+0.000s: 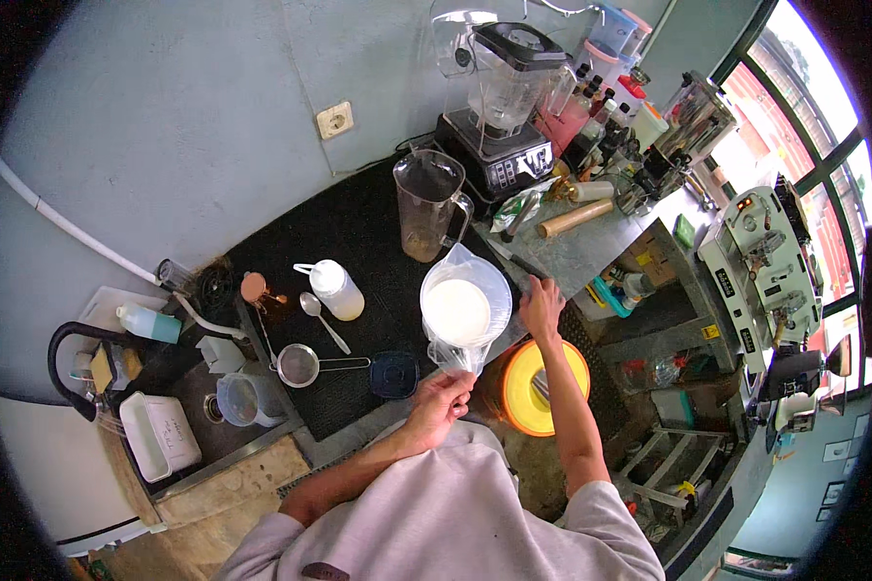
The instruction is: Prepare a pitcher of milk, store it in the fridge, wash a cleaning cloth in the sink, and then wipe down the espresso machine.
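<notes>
My left hand (441,412) is closed around the handle of a clear plastic measuring jug (502,281), which has white liquid (457,310) in it. The jug is at the front edge of the black mat, close to my body. My right arm reaches forward past the jug. At the edge of the grey counter, my right hand (543,305) has its fingers slightly apart and bent down, beside the end of a dark, flat, knife-like utensil (516,259). Whether the fingertips touch that utensil is unclear. A tall clear pitcher (426,208) stands just behind the jug.
On the black mat (291,242) are a white squeeze bottle (337,290), a spoon (325,322), a strainer (298,365) and a dark container (394,375). A blender (504,126) stands behind. Left is a sink with a white tub (160,436); below right, a yellow-lidded bucket (567,373).
</notes>
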`<state>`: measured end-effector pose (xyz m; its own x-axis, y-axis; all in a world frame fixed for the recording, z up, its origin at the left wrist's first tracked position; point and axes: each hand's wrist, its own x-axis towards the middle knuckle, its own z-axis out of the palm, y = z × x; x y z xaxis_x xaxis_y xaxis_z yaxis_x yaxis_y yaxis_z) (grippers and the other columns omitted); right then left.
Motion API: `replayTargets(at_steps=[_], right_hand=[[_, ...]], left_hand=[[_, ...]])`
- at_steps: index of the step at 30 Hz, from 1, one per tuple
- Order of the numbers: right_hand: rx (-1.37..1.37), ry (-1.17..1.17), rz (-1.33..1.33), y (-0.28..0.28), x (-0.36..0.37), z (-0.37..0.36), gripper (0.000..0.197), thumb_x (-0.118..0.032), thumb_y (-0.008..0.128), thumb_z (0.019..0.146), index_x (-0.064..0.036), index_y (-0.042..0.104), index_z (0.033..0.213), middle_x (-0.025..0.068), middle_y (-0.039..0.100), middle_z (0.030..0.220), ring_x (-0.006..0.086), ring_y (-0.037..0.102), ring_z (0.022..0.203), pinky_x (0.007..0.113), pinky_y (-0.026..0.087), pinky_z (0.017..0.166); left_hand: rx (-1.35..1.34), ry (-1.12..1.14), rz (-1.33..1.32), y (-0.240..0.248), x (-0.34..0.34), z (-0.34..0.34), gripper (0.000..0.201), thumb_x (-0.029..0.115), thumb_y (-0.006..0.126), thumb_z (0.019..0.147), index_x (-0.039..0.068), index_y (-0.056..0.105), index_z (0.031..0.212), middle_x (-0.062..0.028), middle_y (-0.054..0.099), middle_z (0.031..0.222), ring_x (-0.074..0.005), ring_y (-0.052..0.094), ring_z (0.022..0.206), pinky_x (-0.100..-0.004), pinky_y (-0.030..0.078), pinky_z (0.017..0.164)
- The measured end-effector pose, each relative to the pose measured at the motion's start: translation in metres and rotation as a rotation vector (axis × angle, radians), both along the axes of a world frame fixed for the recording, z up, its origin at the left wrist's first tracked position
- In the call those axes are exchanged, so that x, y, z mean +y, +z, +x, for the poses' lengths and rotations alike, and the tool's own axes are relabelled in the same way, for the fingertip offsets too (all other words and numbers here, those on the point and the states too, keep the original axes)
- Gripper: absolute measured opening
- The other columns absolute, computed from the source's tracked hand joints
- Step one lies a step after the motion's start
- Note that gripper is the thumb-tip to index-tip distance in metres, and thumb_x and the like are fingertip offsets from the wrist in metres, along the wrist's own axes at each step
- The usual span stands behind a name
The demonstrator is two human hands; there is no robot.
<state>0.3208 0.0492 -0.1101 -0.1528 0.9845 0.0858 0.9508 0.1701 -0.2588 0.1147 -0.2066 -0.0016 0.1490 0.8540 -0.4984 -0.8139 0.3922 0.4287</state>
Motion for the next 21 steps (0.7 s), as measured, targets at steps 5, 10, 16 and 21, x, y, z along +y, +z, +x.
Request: replayTargets(at_steps=[5,10,16,21], right_hand=[[0.091,0.017,0.112,0.012,-0.001,-0.006,0.045,-0.016,0.071,0.08,-0.0085,0.063,0.124,0.0155,0.054,0.127,0.0362,0.051,0.124,0.057,0.043,0.098],[0.162,0.0,0.266,0.004,0.018,0.006,0.057,-0.013,0.068,0.086,-0.0122,0.053,0.141,0.0163,0.053,0.137,0.0371,0.049,0.131,0.06,0.043,0.101],[-0.026,0.102,0.081,0.0,0.039,-0.005,0.055,-0.015,0.066,0.09,-0.0147,0.051,0.143,0.0133,0.053,0.139,0.0356,0.048,0.132,0.065,0.042,0.101],[-0.045,0.049,0.037,-0.014,0.046,0.003,0.037,-0.017,0.067,0.09,-0.0099,0.058,0.126,0.0132,0.054,0.129,0.0351,0.052,0.123,0.063,0.045,0.094]], left_hand=[[0.002,0.026,-0.063,0.007,-0.003,0.003,0.012,0.02,0.074,0.095,0.011,0.072,0.102,0.0038,0.068,0.093,-0.0024,0.052,0.071,-0.0181,0.038,0.055],[-0.03,-0.039,-0.026,-0.004,-0.003,0.007,0.014,0.022,0.073,0.097,0.01,0.072,0.103,0.0024,0.069,0.095,-0.0019,0.05,0.065,-0.0178,0.035,0.051],[-0.025,-0.006,-0.008,-0.007,-0.006,0.007,0.015,0.023,0.074,0.096,0.011,0.072,0.104,0.0013,0.071,0.096,-0.0011,0.047,0.06,-0.018,0.032,0.047],[-0.051,-0.053,-0.071,0.003,-0.003,0.014,0.019,0.024,0.076,0.094,0.014,0.072,0.108,0.0018,0.071,0.098,-0.0017,0.046,0.061,-0.0172,0.034,0.05]])
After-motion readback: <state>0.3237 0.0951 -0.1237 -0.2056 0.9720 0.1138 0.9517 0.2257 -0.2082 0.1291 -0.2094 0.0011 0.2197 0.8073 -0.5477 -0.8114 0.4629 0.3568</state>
